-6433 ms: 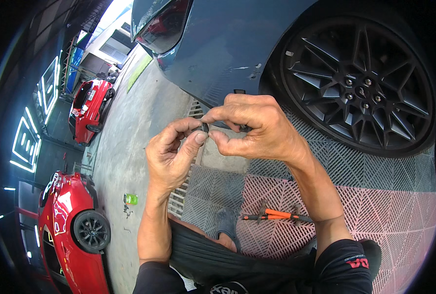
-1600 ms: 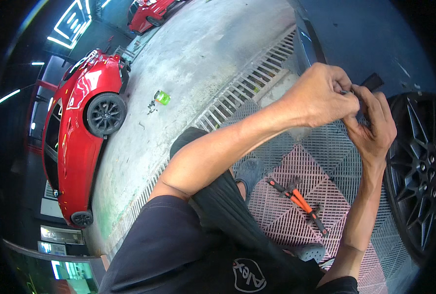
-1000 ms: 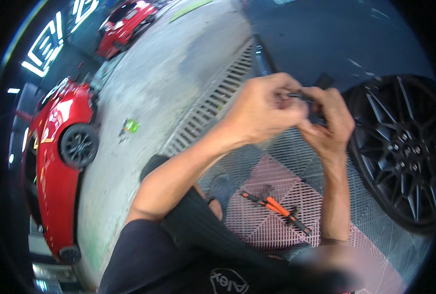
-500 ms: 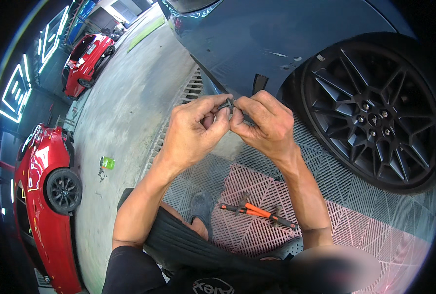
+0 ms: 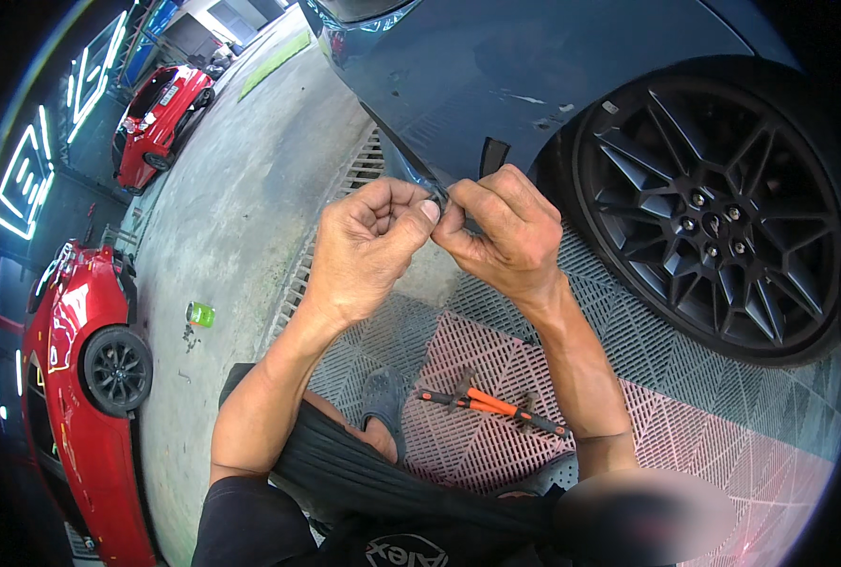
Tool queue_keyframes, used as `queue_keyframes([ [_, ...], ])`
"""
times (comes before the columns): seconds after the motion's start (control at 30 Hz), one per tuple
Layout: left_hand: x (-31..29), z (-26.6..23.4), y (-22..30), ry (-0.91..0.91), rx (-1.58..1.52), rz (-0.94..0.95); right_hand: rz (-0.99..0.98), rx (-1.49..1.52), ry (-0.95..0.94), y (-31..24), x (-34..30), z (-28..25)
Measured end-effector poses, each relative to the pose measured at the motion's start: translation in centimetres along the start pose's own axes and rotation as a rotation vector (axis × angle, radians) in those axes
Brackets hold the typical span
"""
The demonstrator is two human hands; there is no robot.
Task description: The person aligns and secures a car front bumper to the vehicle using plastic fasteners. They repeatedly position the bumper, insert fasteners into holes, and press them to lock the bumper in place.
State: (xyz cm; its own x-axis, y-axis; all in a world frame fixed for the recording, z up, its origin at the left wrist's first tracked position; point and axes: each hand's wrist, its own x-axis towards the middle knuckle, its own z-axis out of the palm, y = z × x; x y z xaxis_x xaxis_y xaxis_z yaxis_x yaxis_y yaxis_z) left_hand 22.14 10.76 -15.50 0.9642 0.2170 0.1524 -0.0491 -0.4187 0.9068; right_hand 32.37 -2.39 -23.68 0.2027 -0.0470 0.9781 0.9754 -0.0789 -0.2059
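Both hands are raised together in front of the blue-grey car's bumper [image 5: 468, 80]. Between my left hand [image 5: 369, 246] and my right hand [image 5: 504, 217] is a small black plastic clip [image 5: 437, 200], mostly covered by the fingertips. Thumb and fingers of the left pinch it from one side. From the other side the right hand's thumb and forefinger grip it. Just behind the right hand, a dark strap-like tab [image 5: 493, 154] sticks out of the bumper's lower edge. Scuffs mark the paint above that tab.
A black multi-spoke wheel [image 5: 713, 222] stands at the right. Orange-and-black hammers [image 5: 496, 404] lie on the pink floor grating [image 5: 458, 354] below my hands. Left on the concrete are a green can [image 5: 200, 315] and small dark bits. Two red cars [image 5: 85, 378] stand farther left.
My left thumb has moved up over the clip, and its fingers have curled closer, hiding more of it. The hands remain together at nearly the same place.
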Motion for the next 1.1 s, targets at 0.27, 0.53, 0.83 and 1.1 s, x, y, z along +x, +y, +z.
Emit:
queue_keyframes([
  [0.27, -0.1, 0.2, 0.0, -0.008, -0.066, -0.005, -0.008, 0.022, 0.002, -0.5, 0.4, -0.3],
  [0.53, -0.8, -0.1, 0.0, 0.003, -0.006, -0.018, 0.132, 0.061, 0.022, 1.6, 1.5, -2.2],
  [0.83, -0.8, -0.6, 0.2, 0.065, 0.340, 0.189, 0.378, 0.426, -0.369, 0.9, 1.0, -2.9],
  [1.1, -1.1, -0.6, 0.4, -0.004, 0.538, 0.288, 0.398, 0.470, -0.433, 0.6, 0.7, -2.7],
])
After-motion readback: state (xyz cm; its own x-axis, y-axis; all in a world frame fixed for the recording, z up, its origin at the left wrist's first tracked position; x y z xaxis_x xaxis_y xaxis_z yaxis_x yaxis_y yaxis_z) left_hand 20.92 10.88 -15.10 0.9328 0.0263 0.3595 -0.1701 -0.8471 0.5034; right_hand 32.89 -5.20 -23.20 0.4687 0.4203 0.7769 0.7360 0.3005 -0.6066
